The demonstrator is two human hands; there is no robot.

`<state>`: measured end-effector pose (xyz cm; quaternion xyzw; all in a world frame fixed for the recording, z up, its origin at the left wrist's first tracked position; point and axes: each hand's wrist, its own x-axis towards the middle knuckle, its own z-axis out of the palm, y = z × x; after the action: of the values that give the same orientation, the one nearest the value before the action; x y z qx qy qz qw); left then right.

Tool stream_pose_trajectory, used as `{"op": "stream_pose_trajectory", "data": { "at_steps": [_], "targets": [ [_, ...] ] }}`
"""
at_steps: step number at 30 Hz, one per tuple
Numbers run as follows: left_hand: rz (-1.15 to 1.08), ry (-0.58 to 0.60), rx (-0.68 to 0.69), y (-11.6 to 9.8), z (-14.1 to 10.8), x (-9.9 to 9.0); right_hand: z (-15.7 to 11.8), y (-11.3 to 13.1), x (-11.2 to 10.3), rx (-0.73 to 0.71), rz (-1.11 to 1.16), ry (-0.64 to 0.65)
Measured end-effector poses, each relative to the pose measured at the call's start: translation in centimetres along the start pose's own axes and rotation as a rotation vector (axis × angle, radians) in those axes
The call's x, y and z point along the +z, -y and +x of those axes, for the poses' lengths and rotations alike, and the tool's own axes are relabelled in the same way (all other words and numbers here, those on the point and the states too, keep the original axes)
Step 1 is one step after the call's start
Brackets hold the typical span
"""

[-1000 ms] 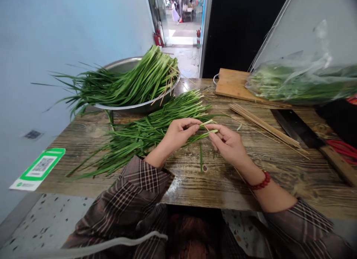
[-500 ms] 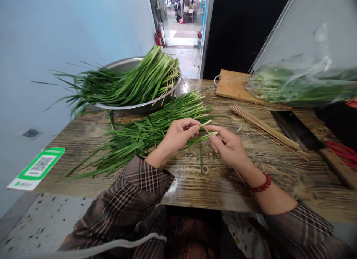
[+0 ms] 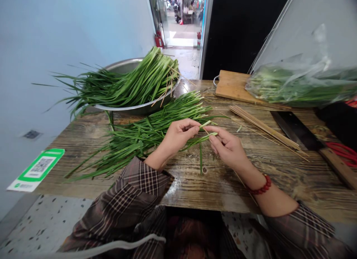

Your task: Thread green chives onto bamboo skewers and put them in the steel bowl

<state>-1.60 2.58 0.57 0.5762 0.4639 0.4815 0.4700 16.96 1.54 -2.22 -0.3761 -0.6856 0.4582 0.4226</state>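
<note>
Over the table, my left hand pinches a pale garlic chive stem between thumb and fingertips. Close beside it, my right hand is closed on a thin bamboo skewer, whose tip reaches the stem at my left fingers. The skewer's other end emerges below my right wrist. Another chive's white end lies at my right thumb and forefinger; whether the skewer pierces it is hard to see. A pile of loose garlic chives spreads behind and under my left hand.
A metal basin heaped with chives, some on skewers, stands at the back left. To the right lie a bundle of skewers, a cleaver, a cutting board and a plastic bag of greens. A QR card lies left.
Almost nothing differs. Both hands keep the same grip at nearly the same spot, and the view has shifted very slightly.
</note>
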Motion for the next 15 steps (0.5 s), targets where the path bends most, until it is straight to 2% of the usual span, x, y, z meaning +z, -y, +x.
{"op": "stream_pose_trajectory", "data": {
  "at_steps": [5,15],
  "targets": [
    [0.124,-0.021,0.126,0.18,0.09,-0.11,0.03,-0.06,0.12,0.006,-0.019,-0.019],
    [0.285,-0.009,0.224,0.11,0.12,-0.14,0.04,0.16,0.4,0.007,-0.046,-0.046]
  ]
}}
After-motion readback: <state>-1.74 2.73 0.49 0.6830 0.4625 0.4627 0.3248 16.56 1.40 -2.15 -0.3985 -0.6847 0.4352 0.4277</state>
